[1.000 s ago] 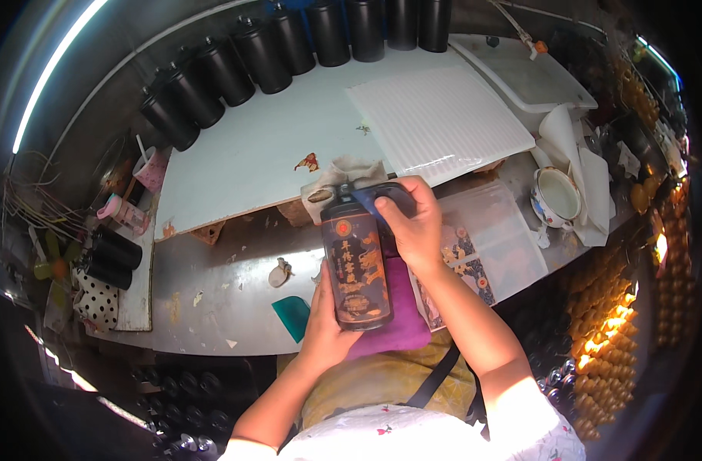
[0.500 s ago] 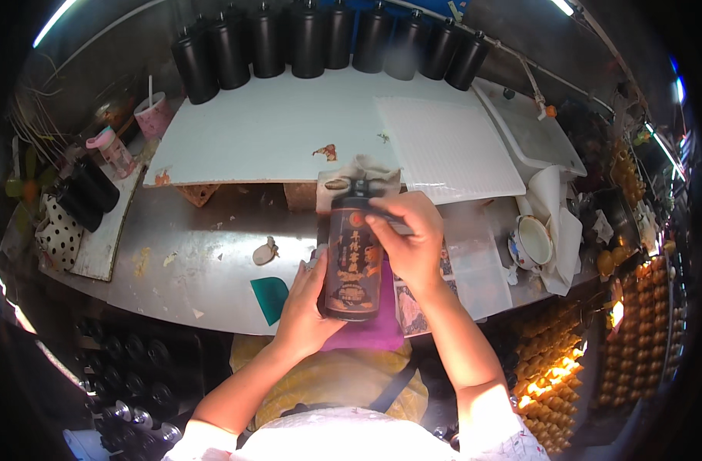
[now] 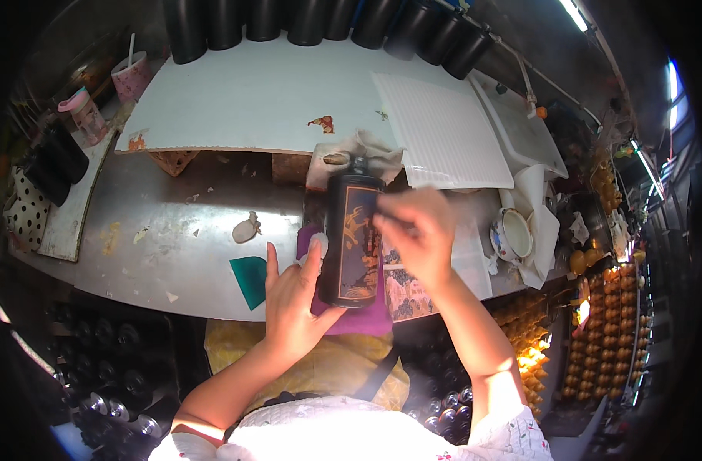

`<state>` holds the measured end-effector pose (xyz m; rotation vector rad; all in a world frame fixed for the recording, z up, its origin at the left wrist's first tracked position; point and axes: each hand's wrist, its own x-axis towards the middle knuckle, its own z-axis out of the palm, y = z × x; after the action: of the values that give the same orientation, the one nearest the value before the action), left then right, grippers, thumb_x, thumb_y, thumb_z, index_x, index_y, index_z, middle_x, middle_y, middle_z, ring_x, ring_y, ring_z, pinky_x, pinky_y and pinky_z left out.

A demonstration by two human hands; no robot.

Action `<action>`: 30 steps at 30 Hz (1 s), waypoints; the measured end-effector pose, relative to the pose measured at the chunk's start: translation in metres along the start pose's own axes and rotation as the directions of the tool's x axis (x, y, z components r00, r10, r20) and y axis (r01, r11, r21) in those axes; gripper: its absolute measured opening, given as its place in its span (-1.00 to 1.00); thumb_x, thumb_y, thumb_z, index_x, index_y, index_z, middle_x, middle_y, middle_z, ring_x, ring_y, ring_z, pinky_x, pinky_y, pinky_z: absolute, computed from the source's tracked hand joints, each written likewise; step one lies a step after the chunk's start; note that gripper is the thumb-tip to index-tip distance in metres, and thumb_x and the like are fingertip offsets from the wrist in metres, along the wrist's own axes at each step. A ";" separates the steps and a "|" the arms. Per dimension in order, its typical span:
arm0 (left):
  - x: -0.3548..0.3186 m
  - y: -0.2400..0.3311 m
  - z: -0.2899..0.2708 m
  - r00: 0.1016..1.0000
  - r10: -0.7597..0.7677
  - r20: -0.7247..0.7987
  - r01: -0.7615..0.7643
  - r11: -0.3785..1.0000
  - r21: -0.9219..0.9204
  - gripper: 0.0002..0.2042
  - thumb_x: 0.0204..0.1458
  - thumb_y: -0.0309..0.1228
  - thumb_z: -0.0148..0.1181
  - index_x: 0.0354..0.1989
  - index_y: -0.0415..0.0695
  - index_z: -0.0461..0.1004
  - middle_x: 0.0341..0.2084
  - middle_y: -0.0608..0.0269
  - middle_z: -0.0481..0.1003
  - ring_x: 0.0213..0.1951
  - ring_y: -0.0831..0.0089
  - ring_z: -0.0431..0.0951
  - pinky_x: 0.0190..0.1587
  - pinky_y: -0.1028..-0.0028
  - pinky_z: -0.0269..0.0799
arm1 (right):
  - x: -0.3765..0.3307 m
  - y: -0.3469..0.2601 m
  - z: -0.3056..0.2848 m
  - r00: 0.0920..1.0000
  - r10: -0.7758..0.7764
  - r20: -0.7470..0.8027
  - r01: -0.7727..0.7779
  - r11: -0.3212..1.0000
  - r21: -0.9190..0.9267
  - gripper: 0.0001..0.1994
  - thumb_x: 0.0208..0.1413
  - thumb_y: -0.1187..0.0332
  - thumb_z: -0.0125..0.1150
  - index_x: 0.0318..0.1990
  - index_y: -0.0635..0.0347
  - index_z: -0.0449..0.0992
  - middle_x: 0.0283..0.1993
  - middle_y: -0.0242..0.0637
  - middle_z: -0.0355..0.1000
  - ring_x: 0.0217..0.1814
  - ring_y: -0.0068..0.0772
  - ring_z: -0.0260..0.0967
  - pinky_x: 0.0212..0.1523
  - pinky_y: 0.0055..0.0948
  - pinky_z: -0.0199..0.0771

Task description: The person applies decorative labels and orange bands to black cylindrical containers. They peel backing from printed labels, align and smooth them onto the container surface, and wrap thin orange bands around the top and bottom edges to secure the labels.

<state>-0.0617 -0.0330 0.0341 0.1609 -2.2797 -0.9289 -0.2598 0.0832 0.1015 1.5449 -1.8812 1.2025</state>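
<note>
Left hand [image 3: 293, 300] cupping dark bottle [image 3: 353, 238] from its 9 o'clock side, thumb pressing against body, other fingers spread open, not wrapping it. Right hand [image 3: 414, 230] blurring at bottle's 3 o'clock, fingers curling onto its painted face; how tight that grip is, cannot tell. Bottle lying over purple cloth [image 3: 358, 319] at near edge of metal worktop [image 3: 182, 253]. Green scraper [image 3: 251, 278] lying near left hand's 9 o'clock. White board [image 3: 251, 100] sitting at 12 o'clock, row of black cylinders [image 3: 320, 19] lining its far side.

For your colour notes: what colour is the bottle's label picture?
Orange-gold figures on dark blue, on the black bottle; head view.
</note>
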 end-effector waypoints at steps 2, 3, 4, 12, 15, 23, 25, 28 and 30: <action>0.000 -0.003 0.001 1.000 0.008 -0.025 -0.009 1.000 -0.016 0.18 -0.42 -0.46 0.58 0.50 -0.23 -0.04 -0.32 0.10 0.48 -0.29 0.13 0.49 0.40 -0.33 -0.15 | -0.020 -0.036 -0.016 0.932 -0.223 0.287 0.223 0.974 0.033 -0.79 -0.15 0.42 0.45 -0.28 0.05 0.64 -0.35 -0.47 0.55 -0.41 -0.36 0.44 -0.34 -0.36 0.46; 0.002 -0.002 0.006 0.998 0.016 -0.052 -0.018 0.999 -0.038 0.17 -0.41 -0.47 0.58 0.49 -0.24 -0.03 -0.32 0.09 0.48 -0.29 0.13 0.49 0.40 -0.33 -0.14 | -0.023 -0.055 -0.024 0.900 -0.197 0.388 0.180 0.980 0.079 -0.79 -0.15 0.39 0.45 -0.28 0.03 0.64 -0.36 -0.49 0.54 -0.42 -0.40 0.44 -0.39 -0.37 0.45; 0.001 -0.001 0.009 0.997 0.018 -0.078 -0.022 0.998 -0.053 0.17 -0.40 -0.47 0.57 0.49 -0.25 -0.03 -0.33 0.09 0.48 -0.29 0.12 0.49 0.40 -0.33 -0.14 | -0.022 -0.069 -0.029 0.857 -0.173 0.485 0.127 0.984 0.127 -0.79 -0.15 0.36 0.45 -0.28 0.01 0.64 -0.37 -0.51 0.53 -0.42 -0.44 0.44 -0.43 -0.37 0.44; -0.001 -0.001 0.011 0.999 -0.023 -0.047 0.017 0.993 -0.113 0.21 -0.33 -0.44 0.56 0.49 -0.36 -0.20 -0.05 -0.15 0.46 -0.05 -0.02 0.49 0.41 -0.30 -0.15 | 0.037 -0.011 -0.001 0.978 -0.029 0.205 0.037 0.999 -0.035 -0.80 -0.13 0.38 0.41 -0.29 0.11 0.61 -0.38 -0.39 0.51 -0.40 -0.31 0.45 -0.39 -0.29 0.45; -0.004 -0.007 0.016 0.995 -0.052 -0.085 0.042 0.993 -0.109 0.22 -0.26 -0.37 0.56 0.50 -0.36 -0.27 0.01 -0.17 0.47 0.00 -0.03 0.51 0.41 -0.30 -0.15 | 0.003 -0.064 -0.018 0.810 -0.252 0.530 0.272 0.961 0.041 -0.80 -0.17 0.36 0.33 -0.31 0.05 0.57 -0.44 -0.49 0.43 -0.41 -0.43 0.40 -0.45 -0.40 0.42; -0.008 -0.002 0.015 0.982 -0.181 0.046 0.187 0.962 -0.201 0.31 -0.30 -0.37 0.61 0.52 -0.30 -0.36 0.22 -0.23 0.34 0.41 -0.42 -0.04 0.40 -0.23 -0.12 | 0.052 0.002 0.009 0.976 0.001 0.219 0.022 0.995 -0.101 -0.77 -0.19 0.34 0.31 -0.29 0.12 0.60 -0.42 -0.35 0.46 -0.41 -0.24 0.40 -0.38 -0.30 0.43; -0.009 -0.006 0.012 0.979 -0.193 0.074 0.204 0.953 -0.222 0.32 -0.30 -0.38 0.62 0.52 -0.30 -0.38 0.30 -0.26 0.25 0.44 -0.45 -0.12 0.41 -0.20 -0.12 | 0.046 -0.011 0.004 0.935 -0.236 0.267 0.287 0.942 -0.174 -0.76 -0.21 0.33 0.30 -0.29 0.12 0.60 -0.42 -0.38 0.46 -0.43 -0.28 0.39 -0.41 -0.32 0.40; -0.012 -0.008 0.015 0.965 -0.245 0.092 0.261 0.920 -0.292 0.32 -0.29 -0.40 0.62 0.51 -0.30 -0.40 0.39 -0.29 0.08 0.45 -0.43 -0.11 0.44 -0.14 -0.15 | -0.005 -0.063 -0.010 0.834 -0.248 0.493 0.249 0.966 0.066 -0.78 -0.17 0.33 0.35 -0.29 0.08 0.58 -0.47 -0.53 0.38 -0.45 -0.45 0.37 -0.52 -0.41 0.34; -0.014 -0.012 0.019 0.956 -0.269 0.114 0.292 0.889 -0.353 0.31 -0.28 -0.41 0.61 0.51 -0.31 -0.40 0.43 -0.32 -0.03 0.45 -0.41 -0.12 0.45 -0.09 -0.17 | -0.021 -0.074 -0.017 0.828 -0.109 0.551 0.021 0.986 0.162 -0.75 -0.15 0.33 0.42 -0.25 0.08 0.59 -0.45 -0.51 0.42 -0.44 -0.40 0.40 -0.50 -0.40 0.38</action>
<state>-0.0644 -0.0259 0.0081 0.3070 -2.1242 -1.5143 -0.1872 0.1087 0.1200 2.2156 -2.0901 0.9367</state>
